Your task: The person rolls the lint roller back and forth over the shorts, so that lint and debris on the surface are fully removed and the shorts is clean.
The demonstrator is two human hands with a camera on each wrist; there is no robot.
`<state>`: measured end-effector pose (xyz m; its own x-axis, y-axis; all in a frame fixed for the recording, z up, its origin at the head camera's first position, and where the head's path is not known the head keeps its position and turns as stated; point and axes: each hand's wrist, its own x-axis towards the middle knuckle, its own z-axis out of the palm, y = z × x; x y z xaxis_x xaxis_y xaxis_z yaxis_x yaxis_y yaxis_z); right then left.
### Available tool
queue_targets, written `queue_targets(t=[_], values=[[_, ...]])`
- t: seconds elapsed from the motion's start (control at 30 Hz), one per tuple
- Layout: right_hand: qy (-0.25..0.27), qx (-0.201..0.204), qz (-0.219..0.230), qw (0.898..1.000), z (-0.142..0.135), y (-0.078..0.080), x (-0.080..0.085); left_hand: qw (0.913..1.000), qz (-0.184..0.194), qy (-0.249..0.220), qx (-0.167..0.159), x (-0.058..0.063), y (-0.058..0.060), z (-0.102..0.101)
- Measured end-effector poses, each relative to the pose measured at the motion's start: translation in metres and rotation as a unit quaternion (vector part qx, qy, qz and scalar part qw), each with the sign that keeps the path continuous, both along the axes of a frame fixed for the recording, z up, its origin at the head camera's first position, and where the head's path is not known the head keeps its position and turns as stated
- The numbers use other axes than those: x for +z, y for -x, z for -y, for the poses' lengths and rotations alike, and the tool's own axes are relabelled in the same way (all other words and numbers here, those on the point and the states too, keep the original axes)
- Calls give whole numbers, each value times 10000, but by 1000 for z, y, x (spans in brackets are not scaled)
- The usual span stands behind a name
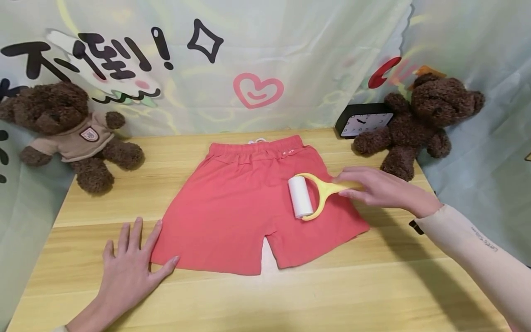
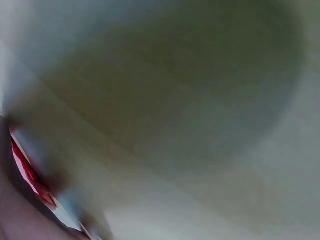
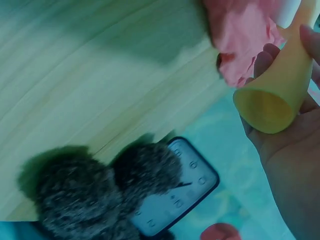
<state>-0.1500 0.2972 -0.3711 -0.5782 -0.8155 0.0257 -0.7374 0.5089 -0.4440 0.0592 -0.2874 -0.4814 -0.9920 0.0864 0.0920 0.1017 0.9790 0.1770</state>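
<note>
Red shorts [image 1: 224, 207] lie spread on the wooden table, waistband toward the back. My right hand [image 1: 373, 186] grips the yellow handle of a lint roller [image 1: 325, 189]; its white roll overlaps the leg on the right side in the head view. From the right wrist view, the hollow end of the lint roller's handle [image 3: 280, 90] shows, with fingers curled round it. My left hand [image 1: 128, 267] rests with spread fingers at the lower left edge of the shorts, thumb and index fingertip at the cloth. The left wrist view is mostly blurred tabletop, with a strip of red cloth [image 2: 30, 172].
A brown teddy bear [image 1: 70, 133] in a beige sweater sits at the table's back left. Another brown teddy bear [image 1: 419, 115] sits at the back right beside a black-framed clock [image 1: 365, 121]. A printed curtain [image 1: 307, 60] hangs behind the table [image 1: 315, 304].
</note>
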Motion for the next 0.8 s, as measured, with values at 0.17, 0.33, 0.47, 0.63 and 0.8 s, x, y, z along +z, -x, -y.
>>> queue_targets(t=[0.17, 0.33, 0.47, 0.63, 0.8], values=[[-43, -194, 67, 9998, -19, -2, 4, 10000, -40, 46, -10, 0, -1, -1], [-12, -363, -125, 9993, -41, -3, 6, 9999, -116, 58, -23, -1, -3, -1], [-38, -551, -278, 9981, -59, -6, 7, 9998, -166, 78, -33, -1, -2, 1], [-119, -871, -241, 9958, -78, -12, 10, 9998, -172, 60, -77, -2, -1, 2], [-254, -1196, -225, 9922, -98, -15, 14, 9998, -191, 32, -44, -2, -1, 0]])
